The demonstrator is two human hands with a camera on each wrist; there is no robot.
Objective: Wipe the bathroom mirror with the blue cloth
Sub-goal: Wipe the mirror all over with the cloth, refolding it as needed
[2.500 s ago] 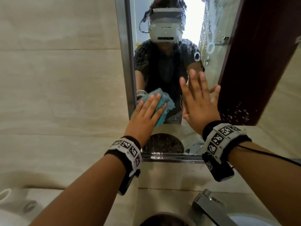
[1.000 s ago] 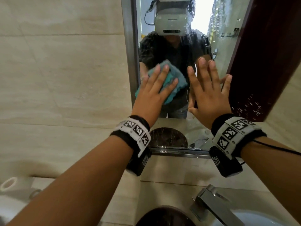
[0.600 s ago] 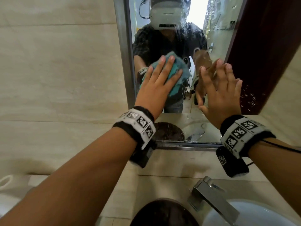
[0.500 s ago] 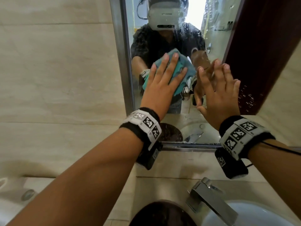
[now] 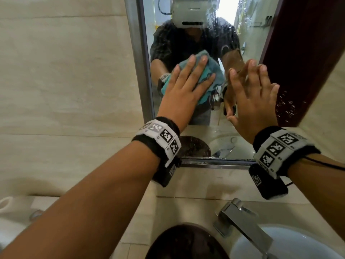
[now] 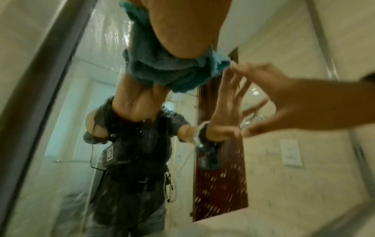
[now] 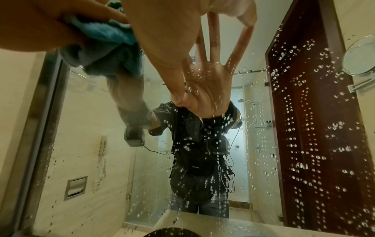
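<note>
My left hand (image 5: pixel 186 85) presses the crumpled blue cloth (image 5: pixel 211 71) flat against the mirror (image 5: pixel 250 40), fingers straight and spread over it, near the mirror's left side. In the left wrist view the cloth (image 6: pixel 172 72) bulges out from under my palm. My right hand (image 5: pixel 252 94) lies flat on the glass just to the cloth's right, fingers straight, holding nothing. The right wrist view shows the cloth (image 7: pixel 105 36) beside my right hand (image 7: pixel 182 24) and many water drops over the mirror (image 7: pixel 304 128), thickest at the right.
A metal frame (image 5: pixel 137 62) edges the mirror at left and bottom, with beige tiled wall (image 5: pixel 65 81) beyond. Below stand a chrome faucet (image 5: pixel 242 219), a white basin (image 5: pixel 280 245) and a dark round object (image 5: pixel 186 242).
My left hand has slid the cloth up the glass from near the lower left corner and a little to the right. The right hand has stayed flat on the mirror beside it.
</note>
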